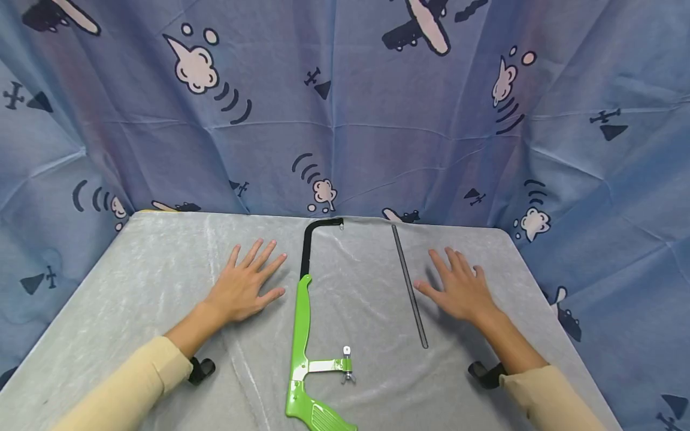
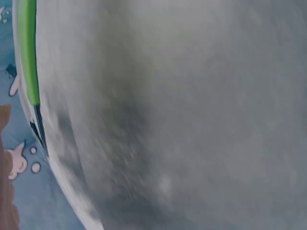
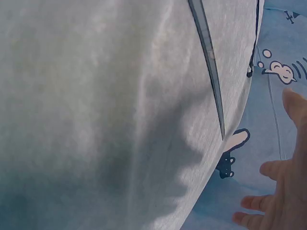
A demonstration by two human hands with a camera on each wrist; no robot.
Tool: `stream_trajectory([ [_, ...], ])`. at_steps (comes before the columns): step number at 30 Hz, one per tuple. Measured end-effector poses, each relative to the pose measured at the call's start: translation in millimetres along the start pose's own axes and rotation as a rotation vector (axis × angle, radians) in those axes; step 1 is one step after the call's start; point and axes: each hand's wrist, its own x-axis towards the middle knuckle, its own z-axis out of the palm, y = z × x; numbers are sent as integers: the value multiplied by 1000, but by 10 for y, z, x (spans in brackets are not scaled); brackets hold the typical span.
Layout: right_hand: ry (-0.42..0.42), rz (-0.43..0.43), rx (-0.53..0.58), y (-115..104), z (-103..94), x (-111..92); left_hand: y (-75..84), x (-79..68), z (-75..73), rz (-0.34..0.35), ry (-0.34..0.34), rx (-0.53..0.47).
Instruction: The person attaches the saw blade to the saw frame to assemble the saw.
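Note:
A hacksaw frame (image 1: 300,335) with a bright green handle and a black bent front bar lies on the grey cloth between the two hands. A wing nut (image 1: 348,377) sits on its short green arm. To its right lies a separate thin grey hacksaw blade (image 1: 409,286), slanting across the cloth. My left hand (image 1: 241,287) is spread flat to the left of the frame, fingers straight. My right hand (image 1: 458,287) spreads its fingers just right of the blade, its thumb tip close to the blade's edge; its shadow falls on the cloth. Neither hand holds anything.
The grey cloth-covered table (image 1: 178,263) ends at a blue patterned curtain (image 1: 377,120) that closes in the back and both sides. Black straps (image 1: 202,370) hang at both wrists, below the cream sleeves (image 1: 129,383).

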Motion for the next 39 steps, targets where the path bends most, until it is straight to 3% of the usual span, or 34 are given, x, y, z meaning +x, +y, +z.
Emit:
stream_trajectory([
  [11, 22, -35, 43, -77, 72, -34, 206, 17, 1, 91, -9, -36],
  [18, 14, -33, 139, -110, 149, -20, 319, 9, -7, 130, -38, -37],
  [30, -31, 23, 366, -187, 196, -1, 475, 8, -13, 192, -86, -126],
  [39, -33, 65, 493, -197, 236, 19, 572, 1, -37, 224, -133, -247],
])
